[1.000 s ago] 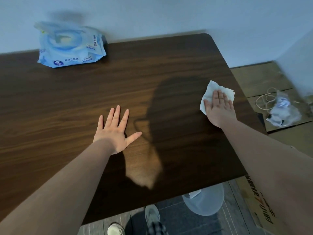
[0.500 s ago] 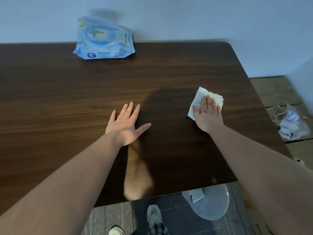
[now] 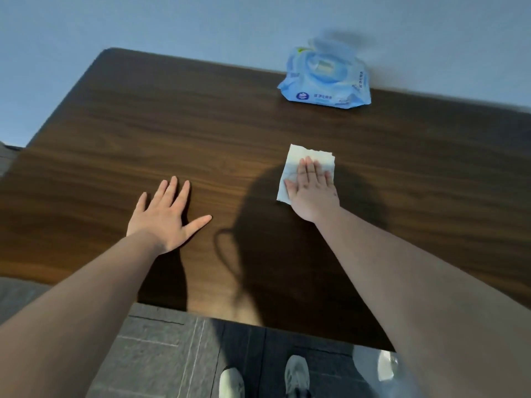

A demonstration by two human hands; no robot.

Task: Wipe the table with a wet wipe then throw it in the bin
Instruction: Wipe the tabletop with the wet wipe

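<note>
Right hand [image 3: 311, 193] lies flat, fingers together, pressing the wet wipe [image 3: 307, 156] onto the dark wooden table [image 3: 143, 133], mid-surface, well short of the wipes pack [image 3: 326, 81] by the wall. Left hand [image 3: 165, 215] is splayed wide on bare wood, holding nothing. Risks: the wipe is only pinned, not gripped, so it may bunch or slip out under the palm (thin sheet, wet). Far corners could go unwiped. Bin not clearly identifiable.

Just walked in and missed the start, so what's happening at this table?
A person is wiping the dark wooden table. The right hand presses a white wet wipe flat on the top, while the left hand rests open on the wood. The blue wipe pack sits by the wall.
</note>
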